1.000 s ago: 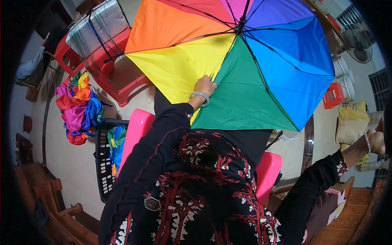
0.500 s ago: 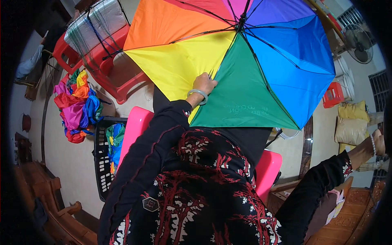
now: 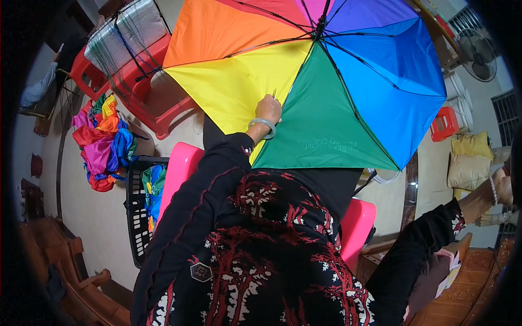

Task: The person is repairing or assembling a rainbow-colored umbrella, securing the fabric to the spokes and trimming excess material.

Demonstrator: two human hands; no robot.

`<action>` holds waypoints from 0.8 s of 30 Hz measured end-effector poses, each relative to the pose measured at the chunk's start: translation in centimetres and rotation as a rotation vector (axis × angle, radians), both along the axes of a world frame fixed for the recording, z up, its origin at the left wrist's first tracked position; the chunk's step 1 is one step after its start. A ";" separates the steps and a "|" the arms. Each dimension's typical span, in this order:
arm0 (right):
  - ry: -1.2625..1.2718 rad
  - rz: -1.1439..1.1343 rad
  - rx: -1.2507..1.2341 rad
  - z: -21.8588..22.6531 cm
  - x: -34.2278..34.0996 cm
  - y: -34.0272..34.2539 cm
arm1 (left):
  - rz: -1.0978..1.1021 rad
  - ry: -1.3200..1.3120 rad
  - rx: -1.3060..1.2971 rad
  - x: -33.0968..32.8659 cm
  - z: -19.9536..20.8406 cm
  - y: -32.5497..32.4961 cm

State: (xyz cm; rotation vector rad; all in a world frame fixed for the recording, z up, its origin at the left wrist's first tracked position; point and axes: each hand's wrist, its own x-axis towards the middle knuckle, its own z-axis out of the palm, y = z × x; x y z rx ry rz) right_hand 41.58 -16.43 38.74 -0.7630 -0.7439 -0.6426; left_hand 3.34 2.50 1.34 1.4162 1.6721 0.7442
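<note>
An open rainbow umbrella [image 3: 321, 103] spreads in front of me, its inside with black ribs and shaft facing me. My left hand [image 3: 266, 110] is closed over the seam between the yellow and green panels, near the umbrella's close edge. Out of its fist stick the two slim metal points of what look like thread snips [image 3: 274, 93]; the rest is hidden in the palm. My right hand [image 3: 503, 186] reaches far out to the right edge of the picture, a beaded bracelet on its wrist. Its fingers are lost in the dark rim.
To the left, folded rainbow umbrellas [image 3: 106, 144] lie heaped beside a black basket [image 3: 134, 212] holding more. Red stools [image 3: 149, 106] carry a wrapped silvery bundle [image 3: 128, 38]. Pink seat edges [image 3: 182, 171] flank me. On the right are a fan [image 3: 478, 57], sacks [image 3: 468, 169] and a red stool [image 3: 445, 125].
My left hand has slid slightly left and up along the seam, the metal points now upright over the yellow panel. My right hand has shifted slightly left and down.
</note>
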 end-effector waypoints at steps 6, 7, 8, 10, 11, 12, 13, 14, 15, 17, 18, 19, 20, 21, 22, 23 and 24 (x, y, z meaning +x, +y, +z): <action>-0.821 -0.191 -0.395 -5.0 1.6 3.2 | -0.025 -0.059 0.053 -0.3 -1.1 0.3; -0.833 -0.420 -0.490 -6.1 -0.4 4.0 | -0.045 -0.081 0.022 -0.2 -0.8 0.3; -0.834 -0.646 -0.581 -7.4 -3.6 5.5 | -0.060 -0.100 -0.008 -0.2 -0.5 0.3; -0.370 0.136 -0.683 -10.6 -7.9 8.6 | -0.088 -0.117 -0.032 0.1 0.1 0.2; -0.373 0.336 -0.786 -13.1 -9.9 11.1 | -0.062 -0.087 -0.021 -0.8 -0.1 -0.1; -0.120 0.548 -0.942 -14.7 -12.6 12.3 | -0.068 -0.065 -0.008 -0.8 0.1 -0.2; 0.104 0.661 -0.986 -16.3 -15.5 13.3 | -0.085 -0.042 0.010 -0.5 0.3 -0.2; 0.047 0.714 -1.136 -19.6 -16.0 15.3 | -0.105 -0.036 0.015 -0.2 0.5 -0.3; -0.070 0.683 -1.310 -23.1 -17.1 17.1 | -0.105 -0.029 0.016 -0.2 0.5 -0.4; -0.236 0.619 -1.305 -29.8 -19.8 18.7 | -0.109 -0.019 0.019 0.0 0.7 -0.3; -0.330 0.587 -1.340 -31.9 -21.0 18.7 | -0.115 -0.012 0.021 0.0 0.7 -0.2; -0.423 0.554 -1.375 -33.6 -21.5 18.7 | -0.114 -0.010 0.013 0.0 0.8 -0.2; -0.420 0.563 -1.374 -34.4 -22.3 18.6 | -0.102 -0.007 0.002 -0.2 0.6 -0.1; -0.410 0.521 -1.419 -34.9 -22.7 18.2 | -0.096 -0.006 -0.009 -0.3 0.5 -0.2; -0.401 0.478 -1.464 -35.4 -23.1 17.9 | -0.098 -0.002 -0.012 -0.3 0.3 -0.2; -0.391 0.435 -1.510 -35.9 -23.4 17.7 | -0.090 -0.003 -0.008 -0.2 0.2 -0.1; -0.384 0.437 -1.513 -36.3 -23.6 17.7 | -0.082 -0.004 -0.006 -0.1 0.1 0.0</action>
